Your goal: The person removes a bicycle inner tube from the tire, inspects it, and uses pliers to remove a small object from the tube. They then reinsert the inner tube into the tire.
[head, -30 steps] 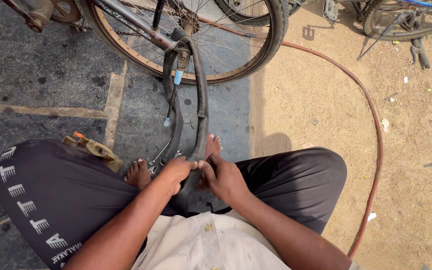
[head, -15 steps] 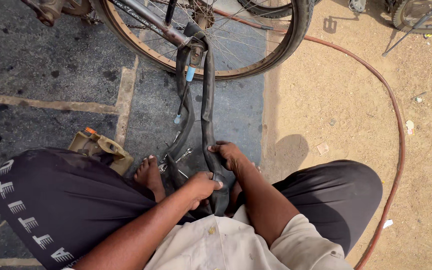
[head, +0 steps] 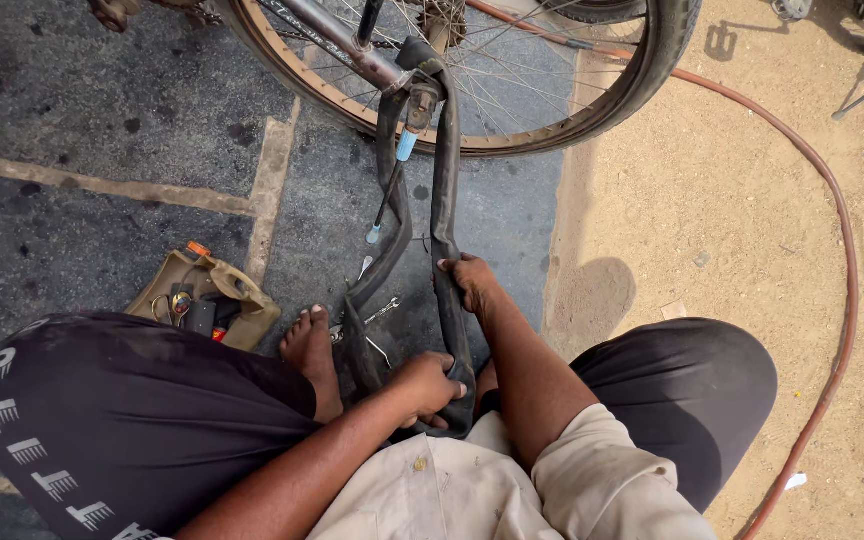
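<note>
**Both hands gripped the inner tube**

Your left hand (head: 430, 388) clenched the black inner tube (head: 444, 200) at six o'clock; your right hand (head: 467, 282) grasped it higher. It ran toward the bicycle wheel (head: 592, 115) at twelve. Hard pulling risked tearing the valve.

The right hand (head: 468, 282) has slid farther up the inner tube (head: 444, 200).
</note>
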